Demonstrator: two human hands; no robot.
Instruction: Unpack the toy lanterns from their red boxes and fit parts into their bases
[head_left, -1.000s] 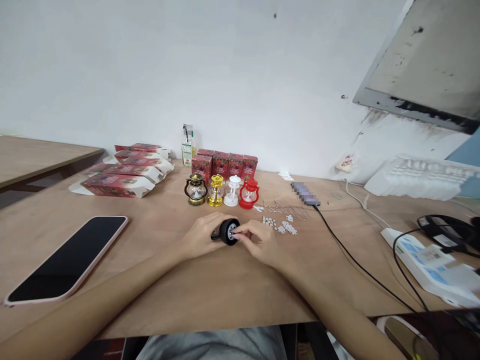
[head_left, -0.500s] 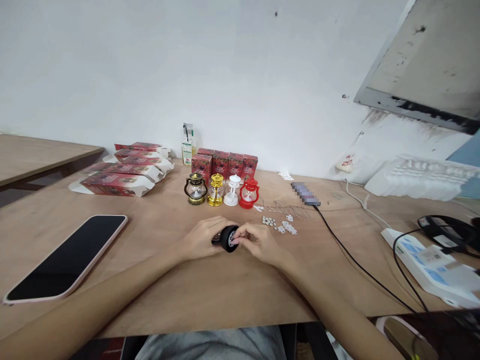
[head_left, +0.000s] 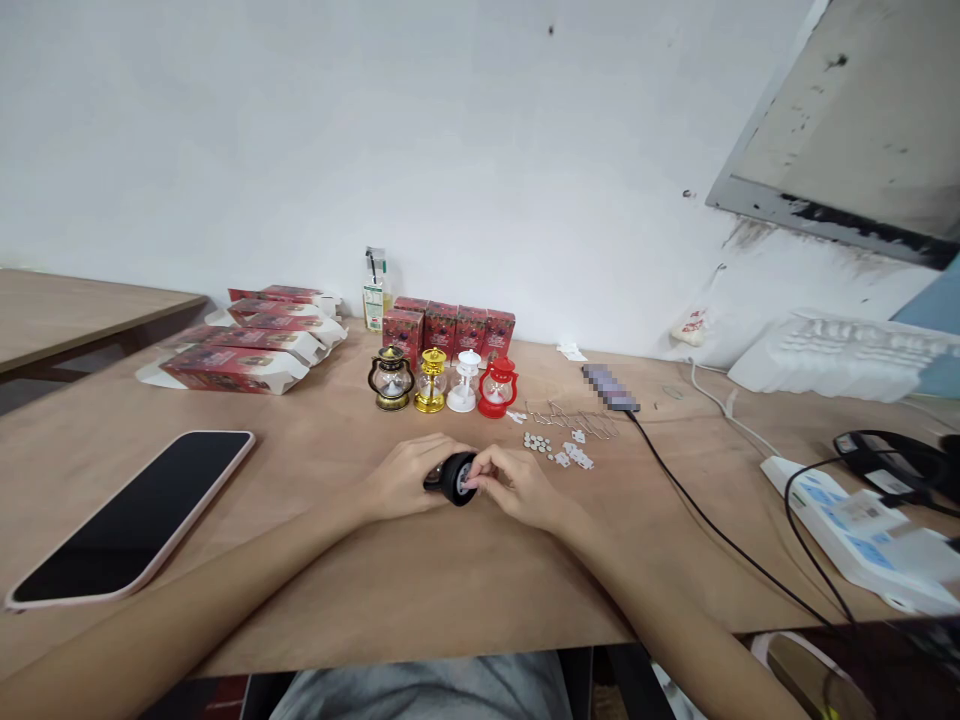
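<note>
My left hand is wrapped round a small black toy lantern, tipped on its side with its round underside facing right. Against that underside, the fingertips of my right hand are pinched together; whatever they hold, if anything, is hidden. Beyond my hands stand a bronze lantern, a gold lantern, a white lantern and a red lantern. Right of them lie small round button cells, white plastic pieces and thin bent wires.
Red boxes stand by the wall beside a bottle; flattened red cartons lie left. A large phone rests nearer. Rightward are a cabled phone, a white power strip and white foam packaging.
</note>
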